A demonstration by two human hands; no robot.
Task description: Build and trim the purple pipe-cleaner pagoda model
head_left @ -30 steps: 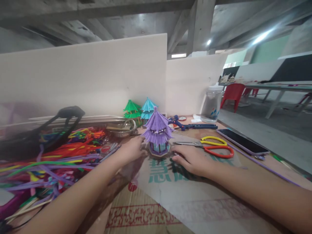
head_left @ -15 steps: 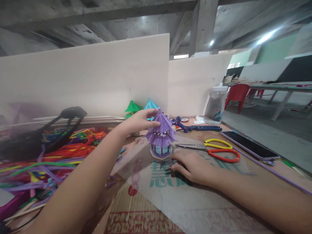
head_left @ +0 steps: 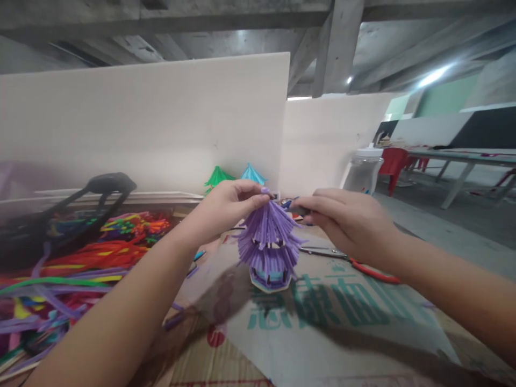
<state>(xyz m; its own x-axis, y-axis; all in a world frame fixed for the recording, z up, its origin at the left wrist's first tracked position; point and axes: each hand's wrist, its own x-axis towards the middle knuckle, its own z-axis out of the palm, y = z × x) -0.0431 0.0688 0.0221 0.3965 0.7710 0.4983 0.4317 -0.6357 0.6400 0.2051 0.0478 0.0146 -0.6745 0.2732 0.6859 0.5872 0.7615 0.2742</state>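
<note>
A small purple model pagoda (head_left: 272, 258) made of fuzzy pipe cleaners, with a two-tiered roof and a pale base, is upright in front of me. My left hand (head_left: 242, 201) pinches it near the top of its roof. Whether its base touches the table cannot be told. To the right of the roof, my right hand (head_left: 342, 215) is closed on a small dark metal tool (head_left: 298, 210), mostly hidden by the fingers. Beneath the right wrist lie scissors (head_left: 322, 251), their red handle showing and the yellow one hidden.
Green (head_left: 219, 176) and blue pipe-cleaner roofs (head_left: 253, 173) stand behind by the white partition (head_left: 161, 123). Colourful pipe cleaners (head_left: 100, 258) and a black strap (head_left: 110, 185) fill the left side. A clear bottle (head_left: 363, 172) stands back right. A printed sheet (head_left: 306, 344) covers the table.
My right hand has risen from the table to beside the roof with the small tool. The pagoda has come nearer, and my left fingers have shifted to the roof's tip.
</note>
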